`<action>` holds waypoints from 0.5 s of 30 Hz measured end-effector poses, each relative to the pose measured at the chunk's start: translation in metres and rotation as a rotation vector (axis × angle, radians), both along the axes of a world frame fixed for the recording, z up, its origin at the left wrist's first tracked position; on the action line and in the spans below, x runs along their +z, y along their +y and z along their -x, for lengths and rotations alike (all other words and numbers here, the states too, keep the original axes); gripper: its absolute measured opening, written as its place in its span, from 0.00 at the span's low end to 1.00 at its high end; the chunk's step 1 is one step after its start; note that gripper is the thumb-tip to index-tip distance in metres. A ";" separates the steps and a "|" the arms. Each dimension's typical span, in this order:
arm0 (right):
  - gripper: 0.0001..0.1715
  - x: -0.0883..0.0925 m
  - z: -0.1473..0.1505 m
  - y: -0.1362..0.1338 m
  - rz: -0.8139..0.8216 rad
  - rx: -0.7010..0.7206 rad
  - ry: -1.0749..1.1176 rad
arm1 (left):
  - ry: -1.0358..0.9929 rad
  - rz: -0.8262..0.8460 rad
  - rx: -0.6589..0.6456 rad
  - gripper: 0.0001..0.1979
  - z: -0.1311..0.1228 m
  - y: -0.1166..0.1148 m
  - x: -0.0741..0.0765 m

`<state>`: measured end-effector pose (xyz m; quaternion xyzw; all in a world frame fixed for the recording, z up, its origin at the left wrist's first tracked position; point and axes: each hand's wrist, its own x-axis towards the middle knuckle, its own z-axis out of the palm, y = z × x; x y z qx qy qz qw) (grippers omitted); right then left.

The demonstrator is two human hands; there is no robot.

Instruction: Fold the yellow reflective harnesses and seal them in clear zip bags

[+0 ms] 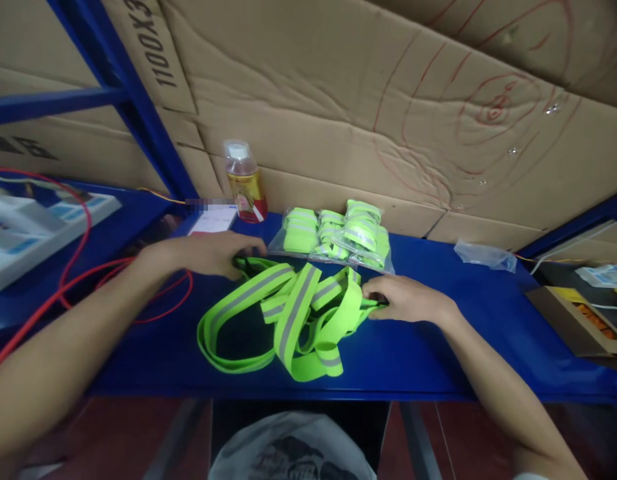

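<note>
Mid-table, on the blue worktop (408, 357), green reflective strap (294, 320) lies in loose loops; left hand (216, 253) at its 10 o'clock, fingers curled round a dark stretch of it; right hand (408, 298) at 3 o'clock, pinching strap between thumb and fingers; bagged straps (361, 230) bunched at 12 to 1; bottle (247, 187) at 11, near cardboard (308, 133); open box (578, 323) at 3, well apart.
</note>
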<state>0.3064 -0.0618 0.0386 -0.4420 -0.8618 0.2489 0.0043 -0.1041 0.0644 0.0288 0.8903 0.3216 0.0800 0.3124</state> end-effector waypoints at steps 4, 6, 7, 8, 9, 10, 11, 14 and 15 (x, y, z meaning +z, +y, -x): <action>0.07 0.037 -0.007 -0.001 -0.238 0.033 0.083 | 0.116 -0.091 -0.040 0.03 -0.002 0.004 0.023; 0.06 0.063 -0.023 0.001 -0.533 -0.028 0.137 | -0.017 -0.324 -0.036 0.07 0.001 0.000 0.051; 0.05 0.075 -0.032 0.002 -0.718 -0.056 0.179 | -0.129 -0.481 -0.021 0.12 0.003 -0.005 0.067; 0.06 0.085 -0.042 0.006 -0.923 -0.070 0.229 | -0.237 -0.662 0.035 0.14 0.005 -0.010 0.082; 0.06 0.093 -0.052 0.010 -1.096 -0.076 0.262 | -0.299 -0.829 0.143 0.13 0.007 -0.015 0.096; 0.07 0.099 -0.061 0.016 -1.219 -0.070 0.289 | -0.345 -0.968 0.211 0.13 0.007 -0.021 0.107; 0.08 0.101 -0.068 0.024 -1.295 -0.056 0.304 | -0.381 -1.093 0.254 0.12 0.006 -0.026 0.115; 0.09 0.097 -0.084 0.048 -1.328 0.008 0.324 | -0.380 -1.368 0.249 0.16 0.000 -0.036 0.119; 0.09 0.094 -0.087 0.054 -1.340 0.024 0.344 | -0.354 -1.400 0.254 0.18 -0.001 -0.039 0.117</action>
